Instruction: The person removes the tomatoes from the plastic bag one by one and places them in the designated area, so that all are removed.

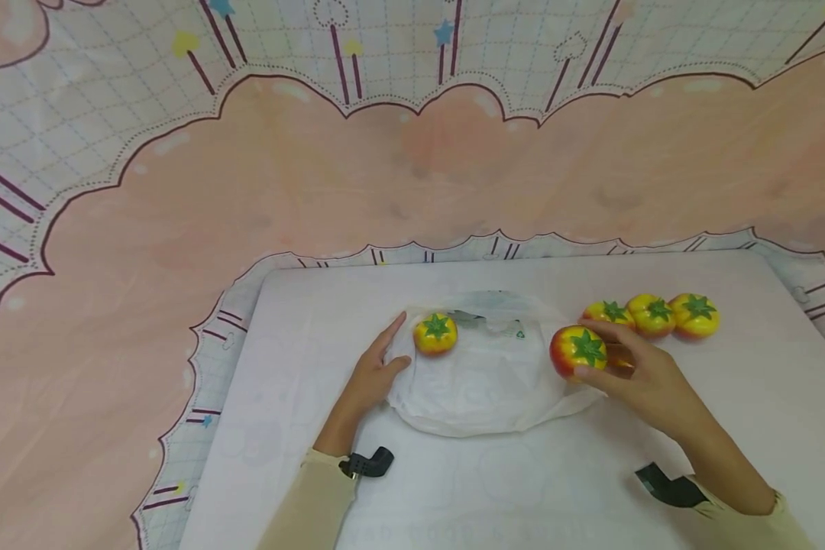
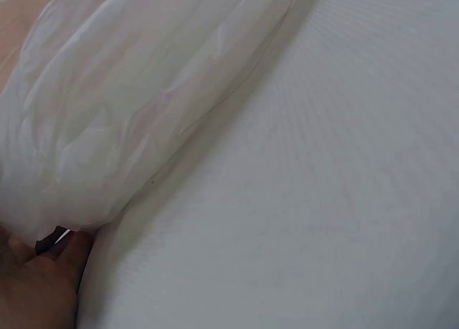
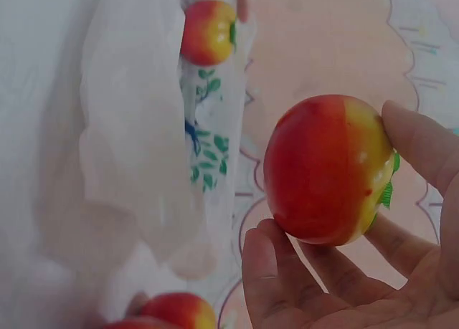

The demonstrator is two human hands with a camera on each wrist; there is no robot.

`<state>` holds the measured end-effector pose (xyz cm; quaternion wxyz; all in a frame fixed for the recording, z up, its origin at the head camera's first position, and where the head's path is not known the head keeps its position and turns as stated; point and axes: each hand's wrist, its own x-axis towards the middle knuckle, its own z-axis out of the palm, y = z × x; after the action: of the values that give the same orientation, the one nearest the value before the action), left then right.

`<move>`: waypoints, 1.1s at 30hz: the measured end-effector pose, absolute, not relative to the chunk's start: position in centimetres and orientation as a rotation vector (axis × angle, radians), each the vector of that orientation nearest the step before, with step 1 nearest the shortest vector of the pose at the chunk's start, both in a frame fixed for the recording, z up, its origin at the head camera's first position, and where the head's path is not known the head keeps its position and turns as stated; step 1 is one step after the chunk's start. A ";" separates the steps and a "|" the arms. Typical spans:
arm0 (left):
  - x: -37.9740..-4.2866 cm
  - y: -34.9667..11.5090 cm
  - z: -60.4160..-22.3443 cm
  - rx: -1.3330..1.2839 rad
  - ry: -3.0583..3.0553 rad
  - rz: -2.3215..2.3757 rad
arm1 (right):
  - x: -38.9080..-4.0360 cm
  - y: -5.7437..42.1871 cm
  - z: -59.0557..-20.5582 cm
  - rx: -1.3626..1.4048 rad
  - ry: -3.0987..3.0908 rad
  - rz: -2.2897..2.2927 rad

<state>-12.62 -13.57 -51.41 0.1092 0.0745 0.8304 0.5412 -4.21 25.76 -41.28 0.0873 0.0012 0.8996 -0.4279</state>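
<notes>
A white plastic bag (image 1: 467, 389) lies on the table, its mouth spread. My left hand (image 1: 374, 374) holds the bag's left edge with fingers and thumb apart. In the left wrist view, fingers (image 2: 72, 254) of that hand reach in at the bag's edge. One red-and-yellow imitation tomato (image 1: 435, 334) with a green star-shaped top sits at the bag's left part, near the left thumb. At the bag's right side, my right hand (image 1: 649, 382) grips another tomato (image 3: 326, 171) between thumb and fingertips. In the head view, this held tomato overlaps the bag's right edge.
Several more tomatoes (image 1: 651, 315) stand in a row at the back right, partly behind the right hand. The white tabletop (image 1: 302, 336) ends at a patterned, peach-coloured cloth (image 1: 357, 176). Green print (image 3: 208, 157) shows on the bag.
</notes>
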 end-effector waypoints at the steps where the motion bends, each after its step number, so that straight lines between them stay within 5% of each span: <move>1: -12.6 -13.6 -51.4 0.219 2.442 1.593 | -4.1 26.2 -41.3 0.015 2.681 -1.282; 33: -12.5 -13.6 -51.4 0.216 2.427 1.600 | -3.8 35.5 -43.7 0.486 2.836 -1.116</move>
<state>-12.49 -13.63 -51.40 0.1132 0.0735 0.8273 0.5453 -3.77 35.48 -43.69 0.0276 0.1574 0.9186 -0.3614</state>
